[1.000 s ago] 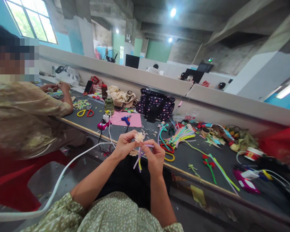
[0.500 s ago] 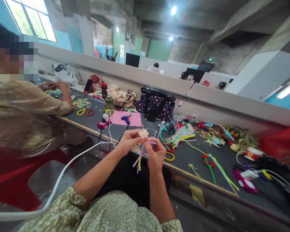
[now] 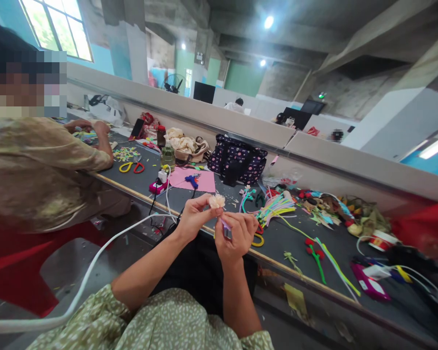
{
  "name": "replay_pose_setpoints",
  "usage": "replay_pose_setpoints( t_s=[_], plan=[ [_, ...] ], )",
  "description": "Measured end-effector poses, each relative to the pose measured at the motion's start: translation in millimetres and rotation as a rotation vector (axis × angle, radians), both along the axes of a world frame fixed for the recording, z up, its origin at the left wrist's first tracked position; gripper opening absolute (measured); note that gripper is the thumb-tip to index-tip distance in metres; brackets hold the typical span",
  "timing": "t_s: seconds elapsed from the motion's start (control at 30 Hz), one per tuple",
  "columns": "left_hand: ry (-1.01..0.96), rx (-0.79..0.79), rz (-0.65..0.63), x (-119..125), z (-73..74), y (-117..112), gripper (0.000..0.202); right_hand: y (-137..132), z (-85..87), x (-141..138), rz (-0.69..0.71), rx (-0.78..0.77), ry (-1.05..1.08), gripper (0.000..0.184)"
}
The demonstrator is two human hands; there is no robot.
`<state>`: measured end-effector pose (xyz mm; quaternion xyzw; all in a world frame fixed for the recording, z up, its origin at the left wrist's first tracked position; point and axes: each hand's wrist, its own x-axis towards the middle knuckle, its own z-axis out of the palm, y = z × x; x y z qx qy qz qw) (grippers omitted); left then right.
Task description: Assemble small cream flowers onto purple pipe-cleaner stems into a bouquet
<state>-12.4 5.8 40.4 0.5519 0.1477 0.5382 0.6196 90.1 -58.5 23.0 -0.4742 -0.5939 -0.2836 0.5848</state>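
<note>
A cream flower (image 3: 217, 201) is pinched between the thumb and fingers of my left hand (image 3: 197, 216), over the table's front edge. Just below and right of it, my right hand (image 3: 236, 234) is closed around lilac pipe cleaners (image 3: 225, 224); most of their length is hidden by my fingers. Whether they are joined to the flower I cannot tell. Behind my right hand lie scissors with a yellow and a red handle (image 3: 257, 240), partly covered. A bundle of pastel pipe cleaners (image 3: 277, 208) rests on the table beyond.
A blue glue gun (image 3: 191, 181) lies on a pink sheet (image 3: 207, 181), left of a dark patterned bag (image 3: 237, 160). Red flowers on a green stem (image 3: 316, 255) lie to the right. A white cable (image 3: 95, 265) crosses at left. A co-worker (image 3: 32, 165) sits there.
My right hand has turned and closed more around the lilac pipe cleaners, whose hanging ends no longer show. My left hand still holds the flower. The view has shifted slightly.
</note>
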Motion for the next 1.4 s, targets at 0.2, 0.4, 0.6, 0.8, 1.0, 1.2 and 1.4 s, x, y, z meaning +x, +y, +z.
replay_pose_setpoints(
  t_s=[0.2, 0.4, 0.6, 0.8, 1.0, 1.2, 1.4],
  plan=[
    [0.012, 0.14, -0.012, -5.5, -0.1, 5.1, 0.024, -3.6, -1.0, -3.8, 0.428, -0.232, 0.537, 0.002],
    [0.036, 0.235, -0.092, -7.1, -1.7, 11.8, 0.022, 3.5, -2.8, 1.3, 0.86, -0.39, 1.0, 0.008],
    [0.062, 0.275, -0.177, -6.1, -0.6, 15.2, 0.025, 8.6, -11.5, 1.5, 1.057, -0.533, 1.228, 0.014],
    [0.062, 0.092, -0.165, -1.3, -8.7, 12.3, 0.022, 5.6, -11.6, -6.8, 0.717, -0.237, 0.955, 0.009],
    [0.08, 0.061, 0.007, 0.5, -21.9, 4.2, 0.019, 1.9, -13.6, -3.3, 0.14, -0.137, 0.446, 0.002],
    [0.081, -0.032, 0.043, 0.5, -21.8, -2.5, 0.022, 2.2, -16.4, -3.7, -0.184, -0.045, 0.003, 0.007],
    [0.078, -0.071, 0.058, 0.7, -19.4, -0.6, 0.023, -0.6, -14.5, -8.3, -0.123, -0.109, 0.01, 0.009]
  ],
)
